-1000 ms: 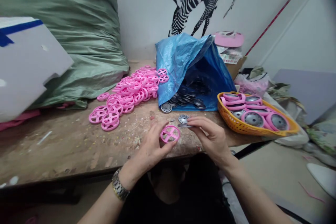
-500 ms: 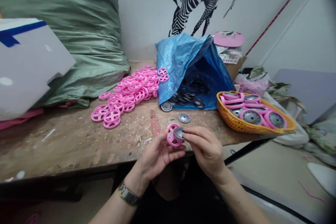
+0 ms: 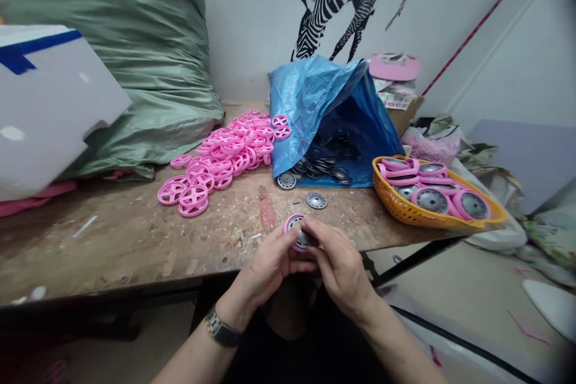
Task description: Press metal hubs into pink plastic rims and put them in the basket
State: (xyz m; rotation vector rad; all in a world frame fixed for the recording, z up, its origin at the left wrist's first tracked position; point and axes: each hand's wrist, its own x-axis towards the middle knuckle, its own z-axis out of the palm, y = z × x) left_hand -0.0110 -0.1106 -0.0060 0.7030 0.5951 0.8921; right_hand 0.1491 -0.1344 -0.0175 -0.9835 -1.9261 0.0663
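Note:
My left hand (image 3: pixel 265 267) and my right hand (image 3: pixel 338 264) meet at the table's front edge, both closed around one pink wheel (image 3: pixel 295 229) with a grey metal disc (image 3: pixel 302 237) pressed into its face. A pile of pink spoked wheels (image 3: pixel 225 153) lies on the wooden table (image 3: pixel 112 234) to the left. A blue bag (image 3: pixel 324 114) holds several dark metal discs (image 3: pixel 321 165); one loose disc (image 3: pixel 317 200) lies just beyond my hands.
An orange basket (image 3: pixel 396 201) at the right table edge holds assembled pink wheels with grey centres. A big green sack (image 3: pixel 135 54) fills the back left, with a white board (image 3: pixel 45 102) leaning in front. Bags and clutter sit at the right by the wall.
My right hand picked a grey disc off the table and brought it to the pink wheel in my left hand. Both hands now press the two together nearer to me.

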